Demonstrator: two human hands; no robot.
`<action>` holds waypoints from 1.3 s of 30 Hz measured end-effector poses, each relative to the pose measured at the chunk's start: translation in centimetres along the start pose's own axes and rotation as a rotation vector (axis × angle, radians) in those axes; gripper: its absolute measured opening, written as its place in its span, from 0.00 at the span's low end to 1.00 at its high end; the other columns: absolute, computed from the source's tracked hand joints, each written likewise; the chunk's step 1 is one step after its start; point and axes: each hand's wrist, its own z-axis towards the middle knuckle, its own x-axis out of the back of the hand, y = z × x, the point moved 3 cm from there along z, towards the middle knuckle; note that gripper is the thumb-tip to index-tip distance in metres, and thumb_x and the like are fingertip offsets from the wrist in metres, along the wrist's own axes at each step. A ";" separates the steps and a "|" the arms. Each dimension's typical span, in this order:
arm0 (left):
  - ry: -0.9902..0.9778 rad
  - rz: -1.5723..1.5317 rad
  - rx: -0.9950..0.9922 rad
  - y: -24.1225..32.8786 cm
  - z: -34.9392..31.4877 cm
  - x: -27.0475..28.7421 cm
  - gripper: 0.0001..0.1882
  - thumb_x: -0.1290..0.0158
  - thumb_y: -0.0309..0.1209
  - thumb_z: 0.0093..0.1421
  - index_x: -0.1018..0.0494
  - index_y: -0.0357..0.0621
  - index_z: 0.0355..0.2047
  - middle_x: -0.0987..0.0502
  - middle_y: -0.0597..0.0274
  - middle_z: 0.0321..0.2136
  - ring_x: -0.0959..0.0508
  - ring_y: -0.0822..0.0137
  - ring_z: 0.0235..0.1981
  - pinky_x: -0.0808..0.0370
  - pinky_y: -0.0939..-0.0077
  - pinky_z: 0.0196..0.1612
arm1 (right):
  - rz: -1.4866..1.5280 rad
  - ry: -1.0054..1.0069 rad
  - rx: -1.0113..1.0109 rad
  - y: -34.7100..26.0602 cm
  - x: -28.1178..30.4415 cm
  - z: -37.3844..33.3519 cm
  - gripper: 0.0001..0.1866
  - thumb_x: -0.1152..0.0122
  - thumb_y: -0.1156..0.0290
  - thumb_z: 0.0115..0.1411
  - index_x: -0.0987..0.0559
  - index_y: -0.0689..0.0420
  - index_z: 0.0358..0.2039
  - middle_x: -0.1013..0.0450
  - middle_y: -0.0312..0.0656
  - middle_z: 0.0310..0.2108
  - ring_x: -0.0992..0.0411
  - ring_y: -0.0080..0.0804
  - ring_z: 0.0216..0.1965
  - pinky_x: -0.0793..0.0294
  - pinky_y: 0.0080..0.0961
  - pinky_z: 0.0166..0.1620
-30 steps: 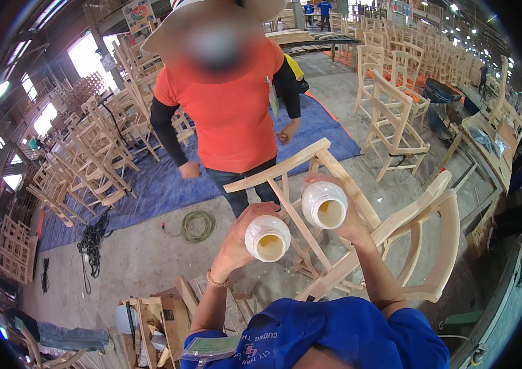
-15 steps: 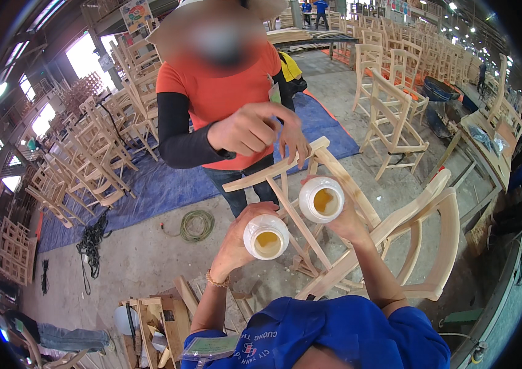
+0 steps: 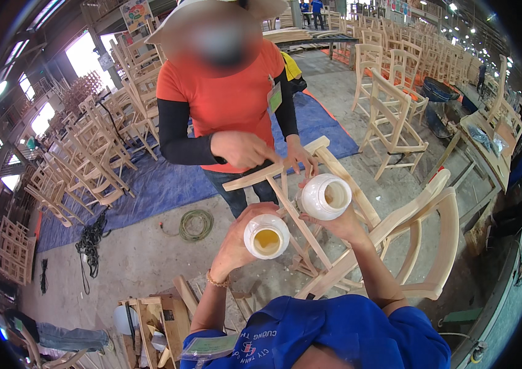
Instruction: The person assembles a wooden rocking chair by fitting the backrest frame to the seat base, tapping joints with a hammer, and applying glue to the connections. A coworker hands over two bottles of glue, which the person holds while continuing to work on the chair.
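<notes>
My left hand (image 3: 234, 240) is wrapped round an open white plastic jar (image 3: 266, 251) with yellow liquid inside. A second open white jar (image 3: 319, 208), tilted a little, is gripped in my right hand (image 3: 346, 225); only a small patch of its yellowish contents shows. Both jars are above an unpainted wooden chair (image 3: 342, 265) that lies tipped over in front of me. Across from me stands a co-worker in an orange shirt (image 3: 224, 98). One of the co-worker's hands (image 3: 245, 149) points at the chair's near rail, and the other hand (image 3: 301, 157) is close to my right jar.
A coiled green hose (image 3: 196, 225) and black cables (image 3: 93, 243) lie on the concrete floor. Behind the co-worker spreads a blue tarp (image 3: 132, 200). Stacked wooden chairs (image 3: 98, 154) fill the left, and more chairs (image 3: 393, 117) stand at right. A wooden box (image 3: 172, 320) is at lower left.
My right jar has tilted and shifted slightly right, so less liquid shows. My left hand stays put. The co-worker's hands have lowered toward the chair, one now pointing.
</notes>
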 end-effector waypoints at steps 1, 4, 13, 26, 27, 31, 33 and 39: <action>0.001 0.000 0.001 0.0 -0.1 0.1 0.31 0.30 0.25 0.40 0.29 0.47 0.46 0.29 0.55 0.51 0.28 0.61 0.51 0.30 0.65 0.53 | 0.011 0.002 -0.003 -0.1 -0.1 0.1 0.33 0.21 0.70 0.42 0.28 0.57 0.48 0.25 0.39 0.47 0.28 0.27 0.48 0.30 0.29 0.53; 0.000 -0.017 0.009 -0.1 -0.3 0.1 0.31 0.30 0.25 0.40 0.29 0.46 0.46 0.29 0.55 0.51 0.28 0.61 0.51 0.30 0.65 0.53 | 0.032 0.006 -0.013 -0.5 -0.2 0.2 0.33 0.21 0.70 0.42 0.28 0.57 0.48 0.25 0.38 0.47 0.28 0.26 0.48 0.30 0.29 0.52; 0.006 -0.008 -0.006 -0.2 -0.5 0.2 0.31 0.30 0.25 0.41 0.29 0.46 0.46 0.29 0.55 0.51 0.27 0.61 0.50 0.31 0.66 0.53 | -0.008 -0.002 0.007 -0.3 -0.4 0.0 0.33 0.21 0.70 0.41 0.27 0.58 0.48 0.25 0.38 0.45 0.28 0.27 0.47 0.29 0.29 0.51; 0.008 -0.020 -0.012 -0.2 -0.5 0.3 0.30 0.30 0.26 0.40 0.29 0.45 0.45 0.28 0.54 0.50 0.27 0.61 0.50 0.31 0.65 0.53 | 0.008 0.025 -0.030 0.3 -0.2 -0.4 0.37 0.21 0.71 0.40 0.30 0.58 0.52 0.27 0.38 0.47 0.29 0.26 0.47 0.30 0.29 0.52; 0.008 -0.020 -0.006 -0.1 -0.5 0.2 0.30 0.30 0.26 0.40 0.29 0.45 0.45 0.28 0.54 0.50 0.27 0.61 0.51 0.31 0.65 0.54 | 0.000 0.004 -0.025 0.5 0.0 -0.4 0.38 0.21 0.71 0.40 0.30 0.58 0.52 0.27 0.38 0.47 0.29 0.26 0.48 0.30 0.29 0.52; 0.001 -0.019 -0.022 -0.2 -0.7 0.4 0.30 0.29 0.26 0.40 0.29 0.45 0.45 0.28 0.54 0.49 0.27 0.60 0.51 0.31 0.65 0.54 | 0.073 0.026 -0.065 -0.1 -0.6 -0.5 0.37 0.21 0.71 0.41 0.30 0.58 0.52 0.26 0.37 0.45 0.29 0.24 0.47 0.30 0.28 0.52; 0.010 -0.025 -0.008 -0.2 -0.7 0.5 0.30 0.30 0.26 0.40 0.29 0.45 0.45 0.27 0.54 0.49 0.28 0.60 0.51 0.31 0.64 0.54 | 0.002 0.003 -0.064 0.0 -0.5 -0.6 0.37 0.21 0.71 0.41 0.30 0.58 0.52 0.27 0.37 0.45 0.29 0.24 0.47 0.30 0.27 0.52; 0.014 -0.027 -0.012 0.0 -0.7 0.4 0.30 0.30 0.25 0.40 0.29 0.45 0.45 0.27 0.55 0.48 0.28 0.58 0.52 0.32 0.63 0.55 | -0.008 0.027 -0.004 -0.4 -0.4 -0.4 0.35 0.21 0.71 0.42 0.29 0.57 0.51 0.26 0.35 0.43 0.28 0.24 0.45 0.30 0.27 0.50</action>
